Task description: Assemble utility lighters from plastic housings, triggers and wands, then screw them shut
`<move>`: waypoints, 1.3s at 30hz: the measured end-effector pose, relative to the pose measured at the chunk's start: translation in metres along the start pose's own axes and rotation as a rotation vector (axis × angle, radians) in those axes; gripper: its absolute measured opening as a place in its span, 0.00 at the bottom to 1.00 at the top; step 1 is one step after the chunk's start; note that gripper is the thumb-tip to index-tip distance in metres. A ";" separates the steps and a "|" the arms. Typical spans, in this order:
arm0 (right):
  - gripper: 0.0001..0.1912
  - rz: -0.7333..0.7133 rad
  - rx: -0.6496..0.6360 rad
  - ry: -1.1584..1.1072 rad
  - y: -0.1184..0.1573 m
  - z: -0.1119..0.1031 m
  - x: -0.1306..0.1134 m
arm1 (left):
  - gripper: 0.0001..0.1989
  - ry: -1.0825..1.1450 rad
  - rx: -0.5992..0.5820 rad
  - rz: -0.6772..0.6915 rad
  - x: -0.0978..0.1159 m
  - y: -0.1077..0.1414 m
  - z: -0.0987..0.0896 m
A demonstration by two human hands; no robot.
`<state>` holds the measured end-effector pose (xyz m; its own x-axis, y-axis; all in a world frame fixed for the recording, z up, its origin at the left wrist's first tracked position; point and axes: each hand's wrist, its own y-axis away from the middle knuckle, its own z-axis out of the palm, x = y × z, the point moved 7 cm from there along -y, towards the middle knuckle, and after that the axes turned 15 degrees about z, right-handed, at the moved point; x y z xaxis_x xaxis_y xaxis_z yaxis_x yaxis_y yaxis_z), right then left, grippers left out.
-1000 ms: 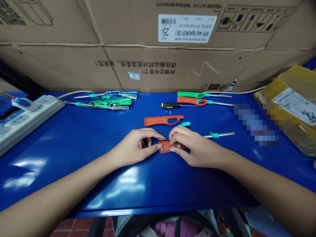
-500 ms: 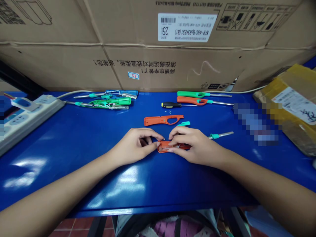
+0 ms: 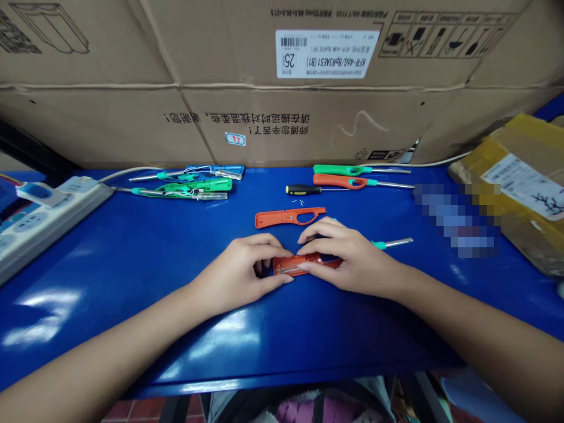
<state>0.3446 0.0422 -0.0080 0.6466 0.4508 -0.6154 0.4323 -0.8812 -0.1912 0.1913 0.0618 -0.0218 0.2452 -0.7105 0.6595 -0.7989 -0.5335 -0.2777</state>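
Centrally, an orange handle shell point(image 3: 286, 265) sat with the left hand's point(image 3: 240, 270) thumb and fingers clamped across one end and the right hand's point(image 3: 352, 258) pinching farther along, over a glossy blue table point(image 3: 308, 329) bearing a white power strip point(image 3: 48, 220), printed cardboard point(image 3: 242, 59) behind, red floor tiles point(image 3: 141, 409) below.

Glossy blue table point(image 3: 132, 247), cardboard backdrop point(image 3: 238, 103), red-tiled floor point(image 3: 143, 409)

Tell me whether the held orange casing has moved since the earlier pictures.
Yes: the held orange casing has shifted slightly left, judged against the black-and-yellow screwdriver.
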 end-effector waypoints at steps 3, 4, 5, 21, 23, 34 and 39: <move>0.04 0.005 0.038 0.043 -0.001 -0.014 0.003 | 0.13 -0.190 -0.007 0.066 0.004 0.001 -0.009; 0.04 0.014 0.030 0.074 -0.001 -0.016 0.005 | 0.14 -0.243 -0.003 0.091 0.006 0.002 -0.012; 0.04 0.026 0.018 0.112 -0.001 -0.017 0.007 | 0.15 -0.282 -0.005 0.123 0.009 0.002 -0.014; 0.13 0.091 -0.041 0.298 -0.004 0.004 0.011 | 0.14 -0.176 0.066 0.227 0.003 -0.002 0.007; 0.13 0.086 -0.029 0.296 -0.003 0.002 0.010 | 0.13 -0.151 0.084 0.239 0.004 -0.003 0.005; 0.16 0.156 -0.007 0.262 -0.003 0.001 0.010 | 0.13 -0.120 0.092 0.230 0.002 -0.002 0.006; 0.11 0.177 0.000 0.238 -0.002 -0.002 0.013 | 0.13 -0.118 0.081 0.225 0.004 -0.003 0.004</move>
<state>0.3529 0.0501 -0.0141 0.8410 0.3107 -0.4430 0.2997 -0.9491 -0.0966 0.1972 0.0590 -0.0216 0.1324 -0.8613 0.4905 -0.7953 -0.3877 -0.4661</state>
